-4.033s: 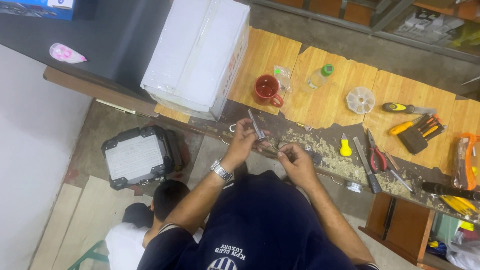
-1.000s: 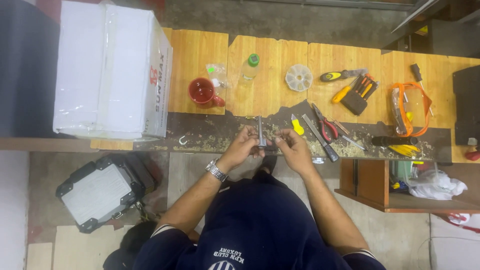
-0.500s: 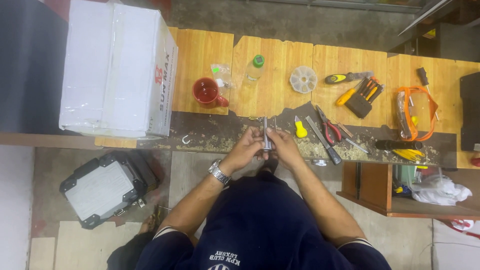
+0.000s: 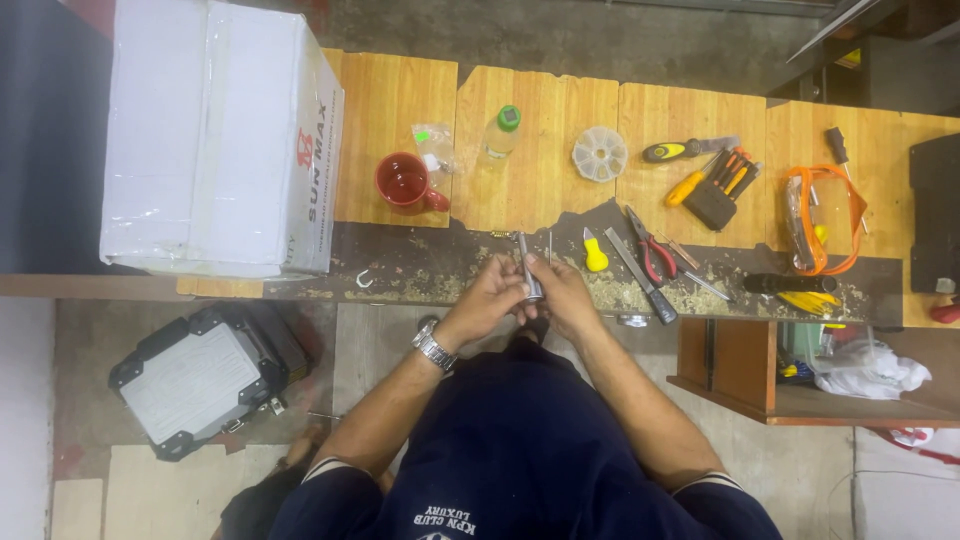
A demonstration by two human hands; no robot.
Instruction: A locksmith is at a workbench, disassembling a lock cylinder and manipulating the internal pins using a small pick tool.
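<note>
Both my hands are together at the near edge of the wooden workbench (image 4: 540, 150), just above the dark, sawdust-strewn strip. My left hand (image 4: 487, 300) wraps around the lower end of a short metal rod (image 4: 527, 268), fingers curled tight on it, wristwatch (image 4: 434, 347) showing on that arm. My right hand (image 4: 560, 290) clasps the same rod from the other side, thumb and fingers pinching its shaft, so the piece stands roughly upright between my palms with its top end poking clear. Just beyond my knuckles lies a yellow-handled tool (image 4: 594, 252), and next to it red-handled pliers (image 4: 650, 250). Further back sit a red mug (image 4: 405, 183), a clear bottle with a green cap (image 4: 500, 133) and a round compartment box (image 4: 598, 153). A big white carton (image 4: 215, 140) fills the bench's left end, and a grey hard case (image 4: 195, 375) lies on the floor below.
</note>
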